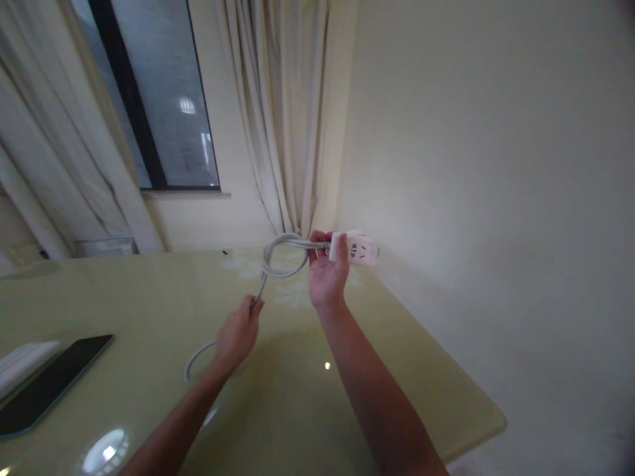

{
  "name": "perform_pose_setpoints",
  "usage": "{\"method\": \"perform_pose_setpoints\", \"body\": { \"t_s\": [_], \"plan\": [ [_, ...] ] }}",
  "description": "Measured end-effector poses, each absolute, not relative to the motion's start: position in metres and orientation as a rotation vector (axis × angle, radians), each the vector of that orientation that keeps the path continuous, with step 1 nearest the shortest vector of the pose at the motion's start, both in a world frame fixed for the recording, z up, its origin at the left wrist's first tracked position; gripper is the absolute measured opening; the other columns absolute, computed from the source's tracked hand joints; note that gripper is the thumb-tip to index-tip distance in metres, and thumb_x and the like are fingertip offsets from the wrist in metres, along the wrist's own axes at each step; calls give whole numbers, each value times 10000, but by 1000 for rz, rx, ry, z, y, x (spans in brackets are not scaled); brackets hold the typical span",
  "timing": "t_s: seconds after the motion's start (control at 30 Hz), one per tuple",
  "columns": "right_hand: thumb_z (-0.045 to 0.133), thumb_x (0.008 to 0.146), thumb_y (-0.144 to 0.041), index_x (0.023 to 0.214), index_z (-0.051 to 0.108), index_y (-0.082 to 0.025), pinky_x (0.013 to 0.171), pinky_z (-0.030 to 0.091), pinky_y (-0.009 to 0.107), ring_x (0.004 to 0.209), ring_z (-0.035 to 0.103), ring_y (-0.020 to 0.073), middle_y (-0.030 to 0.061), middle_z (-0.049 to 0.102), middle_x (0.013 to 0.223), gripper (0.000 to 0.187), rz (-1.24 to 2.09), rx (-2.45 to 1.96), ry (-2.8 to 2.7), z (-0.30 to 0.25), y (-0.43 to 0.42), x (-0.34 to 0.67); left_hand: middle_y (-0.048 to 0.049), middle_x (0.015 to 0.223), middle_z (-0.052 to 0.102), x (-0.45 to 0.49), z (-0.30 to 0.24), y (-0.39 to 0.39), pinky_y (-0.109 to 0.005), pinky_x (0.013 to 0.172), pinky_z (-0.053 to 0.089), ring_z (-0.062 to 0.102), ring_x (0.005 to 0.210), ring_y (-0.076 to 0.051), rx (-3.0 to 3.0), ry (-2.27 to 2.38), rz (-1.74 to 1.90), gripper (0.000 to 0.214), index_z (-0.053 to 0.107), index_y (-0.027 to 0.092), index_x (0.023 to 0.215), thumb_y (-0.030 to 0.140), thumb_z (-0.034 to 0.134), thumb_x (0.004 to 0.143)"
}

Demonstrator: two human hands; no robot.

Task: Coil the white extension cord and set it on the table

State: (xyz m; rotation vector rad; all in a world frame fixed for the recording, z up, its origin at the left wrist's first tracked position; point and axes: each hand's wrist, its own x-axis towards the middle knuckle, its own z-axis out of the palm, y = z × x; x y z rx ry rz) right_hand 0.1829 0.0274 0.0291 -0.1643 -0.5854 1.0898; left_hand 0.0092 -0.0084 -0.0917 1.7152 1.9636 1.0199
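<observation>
In the head view my right hand (328, 271) is closed around the cord end of a white power strip (364, 251), whose socket holes face me. From that end a grey-white cord (284, 272) runs left and makes a round loop in the air above the table. Lower and to the left, my left hand (241, 330) pinches the cord below the loop. Past this hand, more of the cord curves down toward the tabletop. The plug end is hidden or out of view.
A glossy pale green table (149, 297) lies beneath my hands, its right edge near a plain wall (486, 198). At the left are a black flat panel (59, 383) and a white object (27, 363). Curtains (282, 112) and a dark-framed window (163, 92) stand behind.
</observation>
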Motion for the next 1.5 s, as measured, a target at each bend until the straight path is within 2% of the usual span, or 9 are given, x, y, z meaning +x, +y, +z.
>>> {"method": "perform_pose_setpoints", "body": {
  "t_s": [0.13, 0.23, 0.37, 0.47, 0.63, 1.0, 1.2, 1.37, 1.5],
  "plan": [
    [767, 857, -506, 939, 628, -245, 1002, 561, 367, 1000, 763, 176, 23, 808, 992, 308, 1039, -150, -530, 37, 21, 180, 41, 691, 471, 2, -47, 15, -254, 569, 334, 429, 570, -134, 1098, 1286, 1629, 242, 603, 211, 891, 411, 695, 790],
    [772, 852, -493, 952, 614, -251, 925, 575, 336, 1016, 765, 178, 26, 810, 1024, 305, 1013, -210, -450, 38, 26, 187, 71, 708, 397, 12, -22, 25, -231, 562, 354, 355, 557, -101, 946, 998, 1749, 295, 601, 208, 910, 338, 704, 666],
    [816, 815, -441, 942, 602, -245, 817, 579, 289, 926, 769, 169, 5, 801, 930, 317, 942, -279, -375, 39, 34, 205, 39, 721, 452, 30, -11, 25, -214, 555, 348, 402, 629, -116, 1173, 951, 1770, 228, 647, 194, 933, 388, 688, 821],
    [831, 801, -458, 916, 596, -237, 749, 578, 271, 815, 760, 158, 4, 796, 849, 342, 1020, -327, -377, 40, 38, 213, 29, 694, 462, 37, -7, 14, -225, 553, 371, 422, 623, -121, 1393, 1029, 1632, 404, 627, 193, 866, 587, 620, 958],
    [810, 836, -474, 940, 645, -223, 847, 603, 342, 811, 771, 184, 33, 819, 867, 318, 1050, -353, -654, 39, 37, 207, 40, 627, 471, 33, 14, -16, -253, 501, 391, 431, 522, -118, 1543, 992, 1314, 598, 674, 182, 950, 768, 556, 940],
    [881, 827, -269, 1013, 806, -304, 1200, 472, 468, 1172, 720, 223, -12, 810, 1098, 203, 865, -424, -1416, 41, -1, 212, -68, 862, 723, 12, 31, -11, -291, 688, 493, 636, 780, -195, 1791, 1283, 1674, 478, 750, 186, 875, 563, 498, 1028],
    [833, 882, -346, 1070, 791, -301, 1251, 416, 534, 1216, 715, 230, 4, 813, 1197, 198, 916, -408, -1507, 39, 2, 213, -42, 662, 642, -21, 41, -25, -270, 546, 432, 570, 613, -185, 1952, 1242, 1319, 480, 758, 197, 754, 624, 635, 936],
    [838, 865, -476, 1058, 775, -263, 1166, 500, 555, 1197, 735, 273, 45, 812, 1204, 294, 1072, -305, -1548, 39, -2, 205, -76, 892, 751, -27, 43, -34, -319, 676, 541, 684, 755, -243, 2076, 1295, 1290, 365, 789, 226, 1091, 519, 741, 879],
    [844, 873, -432, 1059, 770, -257, 1145, 520, 482, 1138, 729, 242, 45, 793, 1179, 266, 1009, -335, -1509, 42, -15, 195, -89, 1019, 749, -20, 43, -30, -384, 908, 534, 690, 934, -282, 2364, 1469, 1463, 310, 789, 266, 1109, 465, 578, 1000]
  ]
}}
